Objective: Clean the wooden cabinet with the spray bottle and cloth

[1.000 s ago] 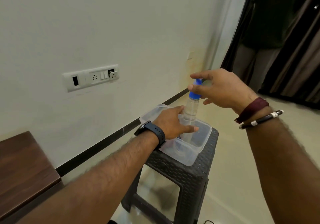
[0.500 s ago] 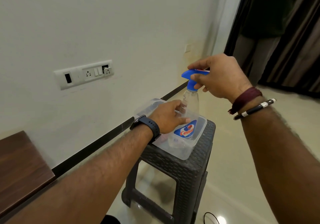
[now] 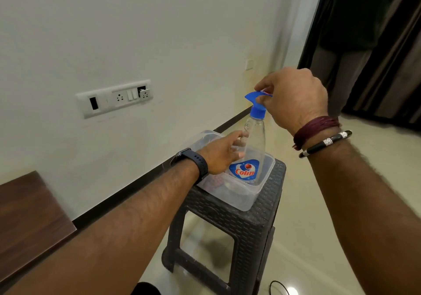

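Dark woven stool (image 3: 250, 217) stands on glossy floor (image 3: 307, 203) beside white wall (image 3: 159, 32).

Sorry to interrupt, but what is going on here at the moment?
A person is holding a spray bottle by its blue head with the right hand, its base inside a clear plastic tub on a dark stool. The left hand reaches into the tub beside the bottle. The wooden cabinet is untouched.

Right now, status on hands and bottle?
Right hand pinching the spray bottle by its blue head. Left hand open beside it. Bottle upright in clear tub on stool. Nothing blocking.
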